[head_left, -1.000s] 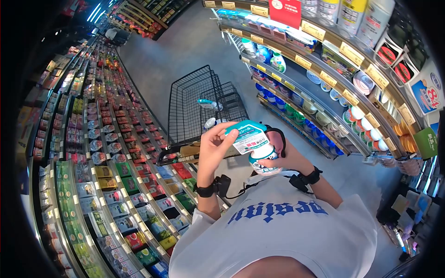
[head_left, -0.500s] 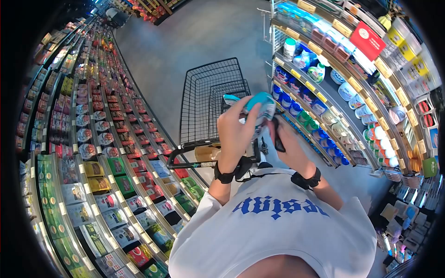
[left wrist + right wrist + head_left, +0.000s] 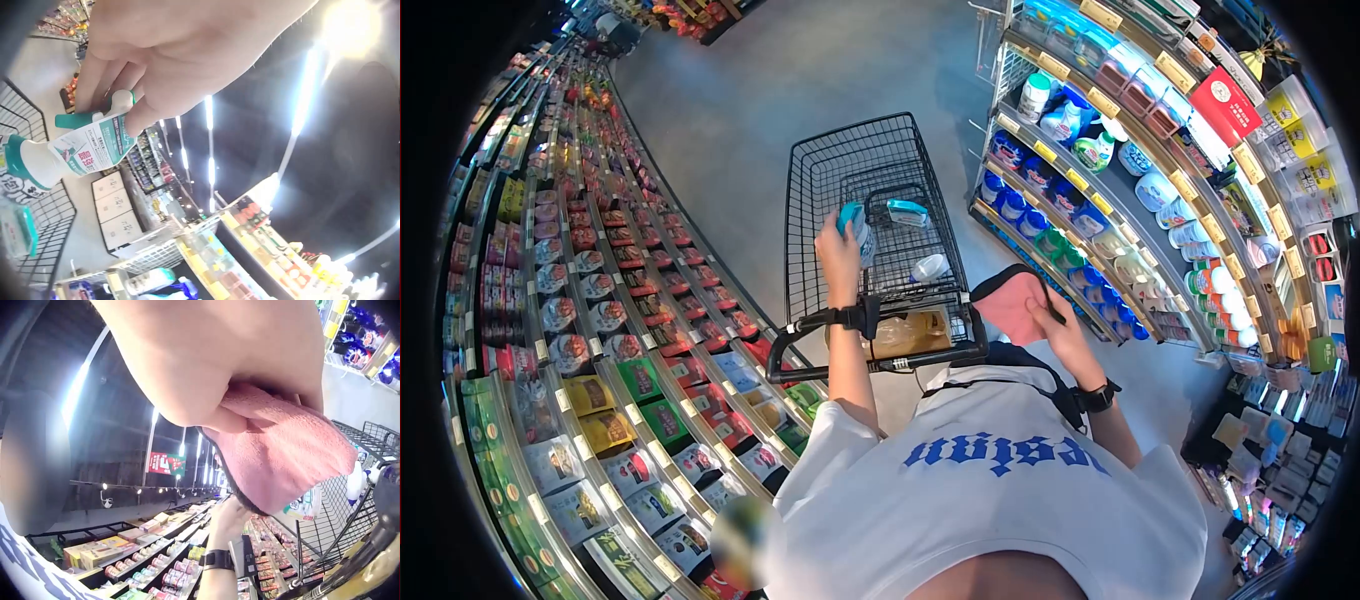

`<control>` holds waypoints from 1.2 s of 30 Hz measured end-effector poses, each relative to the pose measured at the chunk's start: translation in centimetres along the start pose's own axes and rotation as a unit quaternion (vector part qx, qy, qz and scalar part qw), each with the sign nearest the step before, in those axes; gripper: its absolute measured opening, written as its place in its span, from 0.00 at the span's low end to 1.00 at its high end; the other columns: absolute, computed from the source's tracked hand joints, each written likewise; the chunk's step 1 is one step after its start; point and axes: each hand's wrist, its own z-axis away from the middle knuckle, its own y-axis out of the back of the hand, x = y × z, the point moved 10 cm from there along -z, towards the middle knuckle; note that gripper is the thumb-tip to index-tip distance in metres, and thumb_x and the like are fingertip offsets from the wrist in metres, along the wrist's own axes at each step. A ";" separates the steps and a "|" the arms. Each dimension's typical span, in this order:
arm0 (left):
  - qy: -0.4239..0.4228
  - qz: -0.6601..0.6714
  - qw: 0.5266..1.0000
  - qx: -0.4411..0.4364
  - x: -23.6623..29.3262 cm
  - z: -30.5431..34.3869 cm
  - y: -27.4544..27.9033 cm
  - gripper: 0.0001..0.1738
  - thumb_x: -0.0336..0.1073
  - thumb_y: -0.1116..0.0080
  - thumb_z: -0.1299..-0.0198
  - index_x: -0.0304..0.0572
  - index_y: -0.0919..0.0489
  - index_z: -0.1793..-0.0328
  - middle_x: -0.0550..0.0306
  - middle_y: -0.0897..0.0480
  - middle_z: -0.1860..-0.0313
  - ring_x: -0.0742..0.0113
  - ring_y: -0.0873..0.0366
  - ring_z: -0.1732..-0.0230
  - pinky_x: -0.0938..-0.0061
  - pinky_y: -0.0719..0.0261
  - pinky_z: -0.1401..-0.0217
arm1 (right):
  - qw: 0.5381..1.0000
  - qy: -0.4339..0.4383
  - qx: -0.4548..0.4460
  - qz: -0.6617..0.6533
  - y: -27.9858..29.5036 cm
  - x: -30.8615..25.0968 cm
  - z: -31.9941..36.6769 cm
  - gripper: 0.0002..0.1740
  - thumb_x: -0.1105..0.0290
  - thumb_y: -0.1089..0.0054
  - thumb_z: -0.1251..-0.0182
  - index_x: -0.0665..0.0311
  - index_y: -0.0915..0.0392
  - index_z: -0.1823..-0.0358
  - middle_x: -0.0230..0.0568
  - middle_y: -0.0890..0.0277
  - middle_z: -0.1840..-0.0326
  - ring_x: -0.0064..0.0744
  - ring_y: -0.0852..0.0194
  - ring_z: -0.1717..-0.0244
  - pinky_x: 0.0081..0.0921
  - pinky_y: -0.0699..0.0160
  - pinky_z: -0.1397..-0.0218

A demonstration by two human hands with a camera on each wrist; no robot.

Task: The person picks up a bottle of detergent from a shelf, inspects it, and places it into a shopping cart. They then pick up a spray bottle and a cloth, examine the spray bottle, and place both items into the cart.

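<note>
My left hand (image 3: 837,258) is over the basket of a black wire shopping cart (image 3: 795,190). It grips a spray bottle (image 3: 94,150) by the teal-and-white trigger head, fingers wrapped behind the nozzle. A paper label hangs at the bottle's neck, and its lower body runs off the left wrist view. To the right of the cart handle, my right hand (image 3: 1060,328) pinches a pink cloth (image 3: 281,450) with a dark edge; the cloth hangs from the fingers. Inside the cart lie a teal-topped item (image 3: 907,212) and a white bottle (image 3: 928,268).
A yellow-brown package (image 3: 910,333) sits by the cart handle (image 3: 880,365). Shelves of packaged food (image 3: 635,350) line the left side. On the right, a shelf rack (image 3: 1100,200) with cleaning bottles and tubs stands close to the cart.
Both hands held the spray bottle together in front of the body; now they are apart. The left has carried it forward over the cart, and the right keeps only the pink cloth.
</note>
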 end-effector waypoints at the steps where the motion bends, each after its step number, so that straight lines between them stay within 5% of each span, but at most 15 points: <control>1: -0.014 -0.026 0.999 -0.012 -1.8 -0.1 -1.1 0.18 0.28 0.39 0.38 0.28 0.19 0.42 0.32 0.14 0.60 0.35 0.15 0.59 0.55 0.18 0.53 | 0.998 -0.054 -0.013 -0.043 0.1 0.5 0.3 0.24 0.62 0.40 0.24 0.66 0.27 0.33 0.33 0.24 0.48 0.22 0.30 0.47 0.20 0.32 0.41; 2: -0.014 -0.025 1.000 -0.011 -3.5 -0.1 -1.7 0.18 0.28 0.39 0.38 0.28 0.19 0.42 0.32 0.14 0.60 0.35 0.15 0.59 0.55 0.18 0.53 | 0.990 -0.106 -0.027 -0.086 -0.2 1.2 0.4 0.23 0.63 0.40 0.24 0.66 0.27 0.33 0.29 0.24 0.52 0.19 0.30 0.52 0.18 0.31 0.47; 3: 0.002 -0.035 0.999 -0.028 -5.3 -0.1 -2.4 0.18 0.27 0.39 0.38 0.28 0.19 0.43 0.31 0.14 0.58 0.35 0.15 0.56 0.54 0.19 0.51 | 0.993 -0.067 0.002 -0.097 0.0 0.9 0.2 0.21 0.63 0.41 0.24 0.64 0.25 0.35 0.21 0.29 0.62 0.14 0.37 0.62 0.15 0.39 0.59; 7: 0.055 -0.036 0.996 -0.067 -10.3 1.3 -5.2 0.17 0.26 0.38 0.40 0.28 0.19 0.45 0.32 0.15 0.56 0.35 0.16 0.52 0.52 0.20 0.47 | 0.990 -0.085 0.003 -0.110 0.1 1.6 0.0 0.20 0.63 0.42 0.24 0.64 0.24 0.36 0.19 0.32 0.65 0.12 0.41 0.65 0.15 0.42 0.61; 12: 0.056 -0.061 0.991 -0.107 -12.7 3.7 -8.4 0.18 0.25 0.35 0.45 0.31 0.17 0.47 0.34 0.14 0.56 0.39 0.14 0.53 0.56 0.18 0.49 | 0.991 -0.114 -0.023 -0.072 -0.2 2.5 -0.2 0.22 0.64 0.42 0.24 0.65 0.25 0.34 0.23 0.25 0.59 0.17 0.32 0.58 0.18 0.33 0.53; 15: 0.152 -0.058 0.968 -0.190 -15.0 5.6 -10.3 0.17 0.27 0.34 0.47 0.33 0.17 0.50 0.34 0.13 0.58 0.41 0.14 0.52 0.58 0.17 0.49 | 0.989 -0.116 -0.022 -0.093 -0.8 2.8 -0.5 0.21 0.65 0.43 0.24 0.68 0.26 0.35 0.27 0.22 0.53 0.19 0.29 0.52 0.20 0.31 0.45; 20: 0.162 -0.094 0.930 -0.317 -19.3 8.6 -13.9 0.25 0.34 0.25 0.58 0.35 0.16 0.50 0.41 0.12 0.59 0.51 0.12 0.53 0.63 0.17 0.49 | 0.984 -0.141 -0.003 -0.106 -0.7 5.4 -0.1 0.19 0.68 0.45 0.24 0.70 0.27 0.38 0.31 0.22 0.48 0.21 0.29 0.46 0.22 0.32 0.38; 22: 0.157 -0.062 0.937 -0.305 -17.1 8.5 -12.6 0.25 0.43 0.23 0.55 0.33 0.16 0.54 0.34 0.14 0.60 0.39 0.15 0.56 0.58 0.19 0.52 | 0.993 -0.092 -0.019 -0.073 -1.0 4.8 -0.4 0.18 0.68 0.46 0.24 0.72 0.27 0.39 0.32 0.22 0.49 0.23 0.29 0.46 0.23 0.31 0.39; 25: 0.137 -0.055 0.949 -0.279 -15.7 7.5 -11.5 0.26 0.41 0.28 0.50 0.28 0.18 0.49 0.35 0.14 0.58 0.46 0.14 0.53 0.60 0.19 0.49 | 0.994 -0.082 -0.026 -0.063 -0.9 3.9 -0.2 0.19 0.66 0.45 0.24 0.71 0.26 0.39 0.35 0.21 0.49 0.24 0.29 0.47 0.23 0.31 0.40; 26: 0.109 -0.014 0.960 -0.257 -13.8 6.6 -10.9 0.24 0.36 0.30 0.46 0.27 0.18 0.45 0.41 0.13 0.57 0.56 0.14 0.57 0.64 0.17 0.53 | 0.994 -0.082 -0.021 -0.065 -0.7 4.0 0.0 0.19 0.66 0.45 0.24 0.71 0.26 0.39 0.34 0.21 0.49 0.24 0.29 0.47 0.23 0.31 0.40; 30: 0.064 0.223 0.949 -0.212 3.8 3.2 -3.7 0.15 0.30 0.43 0.29 0.28 0.20 0.41 0.50 0.15 0.50 0.67 0.18 0.47 0.73 0.23 0.40 | 0.988 -0.149 -0.009 -0.034 0.6 3.1 1.1 0.17 0.63 0.46 0.21 0.69 0.25 0.41 0.30 0.23 0.50 0.21 0.30 0.47 0.21 0.32 0.41; 34: -0.003 0.438 0.874 -0.210 15.9 3.1 3.9 0.20 0.27 0.41 0.36 0.28 0.23 0.38 0.42 0.20 0.44 0.53 0.19 0.40 0.63 0.25 0.32 | 0.983 -0.159 -0.028 -0.091 1.5 3.6 2.2 0.20 0.62 0.45 0.21 0.66 0.25 0.36 0.29 0.22 0.47 0.20 0.29 0.46 0.20 0.32 0.40; 36: -0.092 0.561 0.796 -0.206 21.2 4.2 7.9 0.34 0.35 0.34 0.39 0.25 0.32 0.30 0.35 0.18 0.48 0.50 0.16 0.52 0.56 0.20 0.41 | 0.979 -0.174 -0.045 -0.100 2.0 3.8 2.6 0.23 0.61 0.43 0.22 0.65 0.26 0.32 0.28 0.21 0.45 0.20 0.28 0.44 0.19 0.32 0.40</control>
